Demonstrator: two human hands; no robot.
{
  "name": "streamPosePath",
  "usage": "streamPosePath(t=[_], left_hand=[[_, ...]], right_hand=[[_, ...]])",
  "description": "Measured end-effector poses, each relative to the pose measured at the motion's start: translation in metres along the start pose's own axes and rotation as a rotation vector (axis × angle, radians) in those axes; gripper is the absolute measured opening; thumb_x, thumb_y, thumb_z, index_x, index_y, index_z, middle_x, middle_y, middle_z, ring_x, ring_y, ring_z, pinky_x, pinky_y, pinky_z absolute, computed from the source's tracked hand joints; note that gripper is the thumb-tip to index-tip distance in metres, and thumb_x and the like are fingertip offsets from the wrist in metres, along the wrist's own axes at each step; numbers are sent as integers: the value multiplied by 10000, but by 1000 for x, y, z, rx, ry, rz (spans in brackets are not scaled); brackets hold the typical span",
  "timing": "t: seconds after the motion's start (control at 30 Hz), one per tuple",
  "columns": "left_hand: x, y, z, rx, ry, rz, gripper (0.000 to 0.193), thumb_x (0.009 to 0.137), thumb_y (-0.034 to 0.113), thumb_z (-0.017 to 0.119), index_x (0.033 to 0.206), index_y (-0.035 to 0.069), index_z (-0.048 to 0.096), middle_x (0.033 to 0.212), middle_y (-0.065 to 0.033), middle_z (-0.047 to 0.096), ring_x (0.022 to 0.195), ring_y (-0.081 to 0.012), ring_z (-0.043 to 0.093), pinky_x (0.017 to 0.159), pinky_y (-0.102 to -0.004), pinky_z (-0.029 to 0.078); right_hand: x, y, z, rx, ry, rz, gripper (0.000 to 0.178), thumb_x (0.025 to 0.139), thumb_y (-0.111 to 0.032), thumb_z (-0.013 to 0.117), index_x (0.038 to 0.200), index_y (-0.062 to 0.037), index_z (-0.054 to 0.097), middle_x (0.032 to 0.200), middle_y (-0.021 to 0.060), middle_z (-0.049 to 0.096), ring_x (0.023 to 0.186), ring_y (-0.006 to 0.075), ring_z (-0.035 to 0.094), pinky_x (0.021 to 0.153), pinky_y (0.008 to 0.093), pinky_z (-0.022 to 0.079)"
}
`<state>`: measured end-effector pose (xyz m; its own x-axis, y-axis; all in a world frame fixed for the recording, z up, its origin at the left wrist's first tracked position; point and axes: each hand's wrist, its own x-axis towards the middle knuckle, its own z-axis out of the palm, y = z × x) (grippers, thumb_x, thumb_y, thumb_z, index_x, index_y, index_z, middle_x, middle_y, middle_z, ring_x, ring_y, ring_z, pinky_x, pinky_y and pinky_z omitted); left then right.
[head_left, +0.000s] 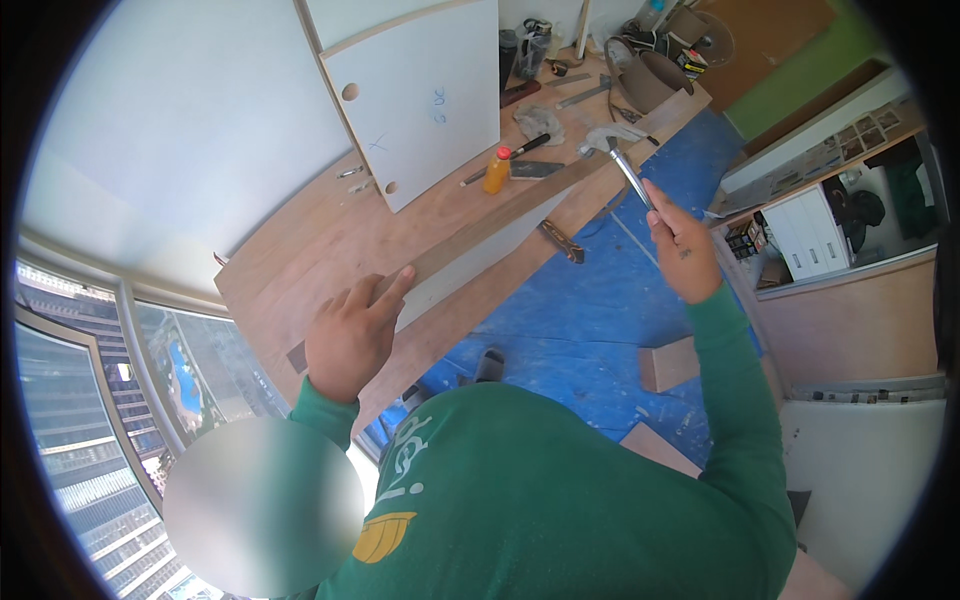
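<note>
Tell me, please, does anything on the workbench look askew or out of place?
One thing: the tan-and-black handle beside the long board juts past the edge of the workbench, over the blue floor covering, so it could perhaps be bumped off. I see no spill; the orange bottle stands upright.

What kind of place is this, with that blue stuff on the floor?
Probably a room being used as a carpentry workshop, maybe during renovation: the right hand holds a hammer, there's a big wooden worktable, and a blue covering lies underfoot.
</note>
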<state>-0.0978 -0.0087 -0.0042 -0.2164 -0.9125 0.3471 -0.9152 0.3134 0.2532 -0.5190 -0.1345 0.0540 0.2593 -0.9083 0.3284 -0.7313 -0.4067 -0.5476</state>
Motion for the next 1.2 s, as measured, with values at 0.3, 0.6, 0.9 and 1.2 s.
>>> streamPosePath(t=[0.3,0.6,0.9,1.2], left_hand=[[4,-12,1,24,19,4,512,932,128,674,1419,286,690,869,-46,585,715,-257,625,679,-407,526],[4,-10,2,39,23,1,502,934,157,687,1417,294,692,850,-47,577,712,-256,627,680,-405,529],[3,-8,4,34,22,5,482,955,179,690,1423,296,688,858,-46,584,719,-259,628,684,-409,533],[2,-6,1,31,31,-3,468,962,183,687,1417,292,691,859,-48,590,721,-265,625,670,-418,526]], right_hand=[[6,-11,14,-20,-34,203,395,1083,-127,579,1470,-58,612,1159,209,718,1007,289,701,854,359,543],[21,5,18,-54,-46,196,426,1087,-150,585,1505,-69,588,990,113,734,802,198,603,791,345,535],[32,28,17,-105,33,1,402,1080,-145,585,1479,-100,613,1308,270,698,1191,344,720,976,357,541],[33,3,13,-145,-44,71,412,1086,-152,573,1488,-66,594,1294,287,695,1187,384,708,979,368,541]])
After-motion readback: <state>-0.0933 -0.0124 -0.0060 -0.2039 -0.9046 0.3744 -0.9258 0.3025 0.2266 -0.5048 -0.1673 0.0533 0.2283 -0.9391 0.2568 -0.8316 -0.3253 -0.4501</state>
